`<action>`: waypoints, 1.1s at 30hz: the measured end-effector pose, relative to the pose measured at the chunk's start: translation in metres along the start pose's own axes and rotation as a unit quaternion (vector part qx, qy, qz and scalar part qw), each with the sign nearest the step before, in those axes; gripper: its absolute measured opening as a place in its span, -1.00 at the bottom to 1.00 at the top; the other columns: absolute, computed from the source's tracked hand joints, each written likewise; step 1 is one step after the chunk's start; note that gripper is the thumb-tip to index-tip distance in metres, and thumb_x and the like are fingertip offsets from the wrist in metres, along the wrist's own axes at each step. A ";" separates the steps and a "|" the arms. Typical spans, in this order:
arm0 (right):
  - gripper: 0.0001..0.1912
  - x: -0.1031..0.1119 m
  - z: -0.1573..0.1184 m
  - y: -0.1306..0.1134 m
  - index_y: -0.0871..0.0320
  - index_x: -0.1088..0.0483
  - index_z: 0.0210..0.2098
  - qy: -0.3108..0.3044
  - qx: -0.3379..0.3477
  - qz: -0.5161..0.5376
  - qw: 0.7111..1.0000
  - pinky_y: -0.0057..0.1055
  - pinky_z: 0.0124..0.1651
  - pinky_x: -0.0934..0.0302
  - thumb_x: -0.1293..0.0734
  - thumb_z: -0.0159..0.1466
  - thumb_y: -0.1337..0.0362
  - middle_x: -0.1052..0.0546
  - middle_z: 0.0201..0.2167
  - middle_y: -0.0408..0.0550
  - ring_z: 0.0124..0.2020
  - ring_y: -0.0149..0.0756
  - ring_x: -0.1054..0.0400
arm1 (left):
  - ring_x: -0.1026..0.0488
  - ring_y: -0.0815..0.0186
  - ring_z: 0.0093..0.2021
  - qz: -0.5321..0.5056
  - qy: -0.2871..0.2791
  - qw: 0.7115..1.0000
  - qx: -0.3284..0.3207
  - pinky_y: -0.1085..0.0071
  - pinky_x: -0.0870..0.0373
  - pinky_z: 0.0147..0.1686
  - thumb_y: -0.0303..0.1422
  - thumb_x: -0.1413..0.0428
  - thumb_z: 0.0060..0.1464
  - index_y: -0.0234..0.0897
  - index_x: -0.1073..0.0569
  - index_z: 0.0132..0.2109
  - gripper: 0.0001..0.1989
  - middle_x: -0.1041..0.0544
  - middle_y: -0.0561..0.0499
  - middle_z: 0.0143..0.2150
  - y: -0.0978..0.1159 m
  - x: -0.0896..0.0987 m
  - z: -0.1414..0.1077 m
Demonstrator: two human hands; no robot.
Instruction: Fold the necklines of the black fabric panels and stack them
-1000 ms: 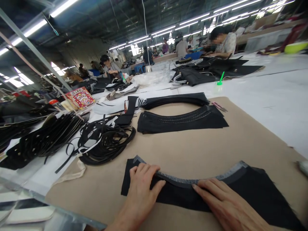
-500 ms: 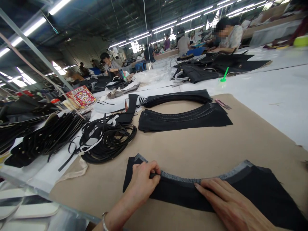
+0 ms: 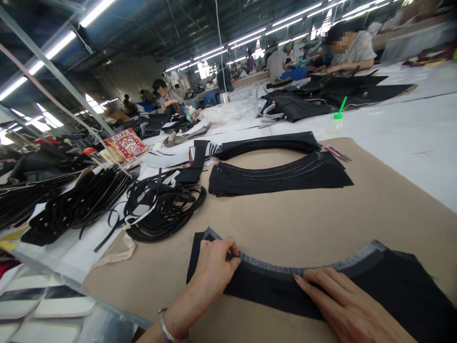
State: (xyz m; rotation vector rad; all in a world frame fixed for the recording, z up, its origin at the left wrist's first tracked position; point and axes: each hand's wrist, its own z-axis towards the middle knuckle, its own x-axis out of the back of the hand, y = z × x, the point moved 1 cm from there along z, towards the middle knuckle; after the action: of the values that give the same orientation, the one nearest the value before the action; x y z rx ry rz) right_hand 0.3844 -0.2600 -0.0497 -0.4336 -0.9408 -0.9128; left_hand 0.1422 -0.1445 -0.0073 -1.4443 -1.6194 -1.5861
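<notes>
Remotely, I log tube lights (image 3: pixel 61 45) glaring at ten o'clock; roof (image 3: pixel 246 16) dim at twelve; white tabletop (image 3: pixel 421 157) bright at three; edges stretched, soft.

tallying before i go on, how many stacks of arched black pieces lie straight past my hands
2: a far stack, and a near stack between it and the black piece under the left hand and right hand.

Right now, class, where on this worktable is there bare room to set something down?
Bare: the brown sheet between the near black fabric and stitched stack; mostly, white tabletop right of the pink snips. Crowded: the left, with coiled black straps and piled black pieces.
</notes>
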 end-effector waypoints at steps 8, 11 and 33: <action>-0.41 -0.009 -0.015 0.003 0.13 -0.38 0.07 -0.025 -0.025 0.014 0.999 -0.38 -0.10 -0.40 -0.12 0.08 0.51 -0.54 -0.06 -0.06 -0.12 -0.23 -0.45 | -0.41 0.26 -0.26 0.011 0.003 1.000 0.004 0.36 -0.14 -0.20 -0.38 -0.16 0.01 -0.19 -0.48 -0.36 -0.99 -0.53 0.11 -0.39 -0.002 -0.001 0.001; -0.42 -0.005 -0.007 -0.003 0.12 -0.35 0.12 -0.021 -0.050 0.016 0.998 -0.43 -0.14 -0.40 -0.11 0.13 0.49 -0.53 -0.07 -0.04 -0.13 -0.25 -0.46 | -0.41 0.25 -0.24 0.016 0.009 1.000 0.001 0.32 -0.13 -0.15 -0.38 -0.18 0.01 -0.18 -0.47 -0.35 -0.98 -0.54 0.10 -0.35 -0.003 -0.003 0.001; -0.47 -0.033 0.043 -0.042 0.20 -0.41 -0.03 -0.038 -0.052 0.061 0.996 -0.25 -0.09 -0.34 -0.20 0.01 0.55 -0.52 -0.16 -0.05 -0.20 -0.20 -0.37 | -0.40 0.23 -0.25 0.118 -0.027 0.991 -0.062 0.30 -0.07 -0.19 -0.45 -0.04 0.12 -0.24 -0.40 -0.36 -0.91 -0.52 0.04 -0.37 0.009 0.018 -0.007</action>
State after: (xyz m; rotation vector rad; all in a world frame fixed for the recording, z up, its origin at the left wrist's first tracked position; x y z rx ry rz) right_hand 0.3199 -0.2389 -0.0569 -0.6114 -0.9291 -0.8413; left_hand 0.1415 -0.1462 0.0135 -1.6879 -1.3398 -1.5443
